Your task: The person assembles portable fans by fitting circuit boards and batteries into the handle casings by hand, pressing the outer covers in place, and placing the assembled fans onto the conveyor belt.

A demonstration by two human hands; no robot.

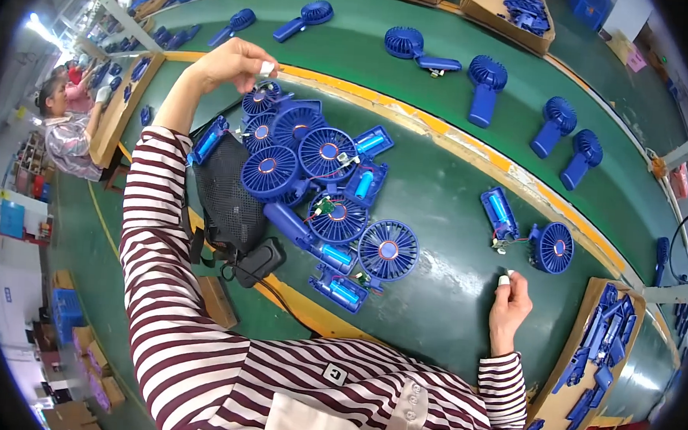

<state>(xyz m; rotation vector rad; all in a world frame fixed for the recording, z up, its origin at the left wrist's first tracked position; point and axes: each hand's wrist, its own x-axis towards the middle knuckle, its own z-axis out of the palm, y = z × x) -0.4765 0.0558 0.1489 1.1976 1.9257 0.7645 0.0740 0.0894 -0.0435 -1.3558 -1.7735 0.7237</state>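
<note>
My left hand (pixel 235 65) is raised over the far left of the bench, beside a heap of opened blue handheld fans (pixel 270 171). Its fingers are drawn together, a white cover on one fingertip; anything between them is hidden. Round fan heads, handle halves with light-blue battery cells (pixel 343 292), green circuit boards (pixel 325 207) and thin wires make up the heap. Above the bench at the right, my right hand (pixel 510 312) is closed, with white fingertip covers and nothing visible in it. Just beyond it lies a single opened fan (pixel 555 248), wired to its handle half (pixel 499 213).
A green conveyor belt (pixel 437 102) carries several assembled blue fans (pixel 485 90) past the bench's orange edge. A cardboard box (pixel 587 364) of blue handle parts stands at the right. A black mesh bag (pixel 231 192) lies left of the heap. Another person (pixel 70 127) sits at the far left.
</note>
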